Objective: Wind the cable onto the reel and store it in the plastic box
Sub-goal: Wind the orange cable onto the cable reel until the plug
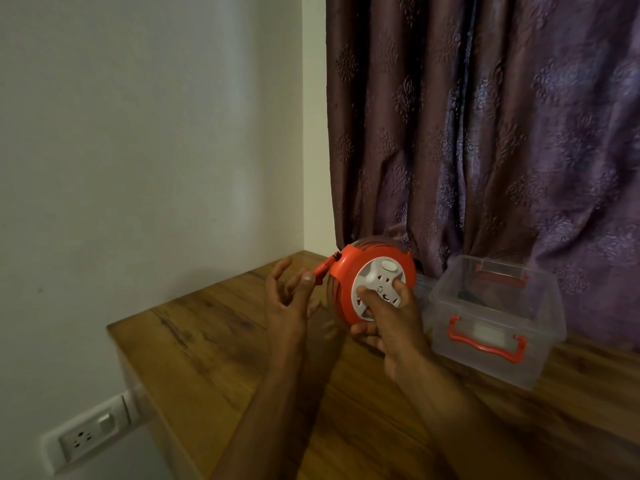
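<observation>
Right hand (388, 323) grips orange-and-grey reel (372, 282).

The lower part of the reel's (372, 285) grey face is covered by the right hand (389, 323). The wound cable is seen only dimly through the clear rim. The plug (320, 270) is partly masked by the left hand (289, 303). Contents of the plastic box (495, 320) are blurred behind its walls. Both forearms are cut off by the lower edge.
</observation>
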The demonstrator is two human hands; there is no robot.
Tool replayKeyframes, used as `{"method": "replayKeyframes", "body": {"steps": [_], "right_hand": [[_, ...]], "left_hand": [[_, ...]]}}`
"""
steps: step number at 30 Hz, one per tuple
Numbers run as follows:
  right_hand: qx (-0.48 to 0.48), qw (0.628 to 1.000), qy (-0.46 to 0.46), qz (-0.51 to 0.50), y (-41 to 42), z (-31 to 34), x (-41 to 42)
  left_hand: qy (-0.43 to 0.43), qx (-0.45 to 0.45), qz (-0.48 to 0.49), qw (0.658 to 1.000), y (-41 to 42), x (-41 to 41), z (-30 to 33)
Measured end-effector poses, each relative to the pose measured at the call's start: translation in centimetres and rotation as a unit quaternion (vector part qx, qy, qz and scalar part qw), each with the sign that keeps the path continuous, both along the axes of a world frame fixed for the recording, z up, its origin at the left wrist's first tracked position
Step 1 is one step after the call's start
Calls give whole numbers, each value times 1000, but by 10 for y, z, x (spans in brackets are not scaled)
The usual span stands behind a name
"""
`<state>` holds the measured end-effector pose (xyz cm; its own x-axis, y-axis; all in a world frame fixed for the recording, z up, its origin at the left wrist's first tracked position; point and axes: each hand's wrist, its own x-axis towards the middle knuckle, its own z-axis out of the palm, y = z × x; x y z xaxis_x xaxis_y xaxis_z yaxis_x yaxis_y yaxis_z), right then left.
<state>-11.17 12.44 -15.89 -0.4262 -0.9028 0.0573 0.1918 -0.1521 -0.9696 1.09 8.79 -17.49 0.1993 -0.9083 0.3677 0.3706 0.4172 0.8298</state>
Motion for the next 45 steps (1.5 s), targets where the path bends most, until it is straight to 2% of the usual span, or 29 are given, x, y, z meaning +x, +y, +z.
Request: {"method": "replayKeyframes", "body": {"steps": [10, 17, 23, 29, 34, 39, 45], "right_hand": [[0, 999, 52, -15, 5, 3, 2], [-1, 996, 87, -25, 4, 0, 3], [-28, 988, 142, -47, 4, 0, 1], [-46, 974, 212, -65, 4, 0, -2], [-56, 968, 231, -75, 6, 3, -1], [-47, 962, 259, -71, 6, 4, -2], [-38, 969, 241, -50, 3, 3, -1]], "left_hand": [[-126, -40, 41, 990, 0, 3, 1], [-152, -79, 79, 982, -1, 4, 1], [-263, -141, 188, 936, -3, 6, -1], [-335, -147, 233, 901, 3, 11, 2], [-387, -159, 255, 871, 3, 13, 2], [-401, -161, 262, 863, -1, 15, -3], [-293, -148, 242, 913, 2, 11, 0]]}}
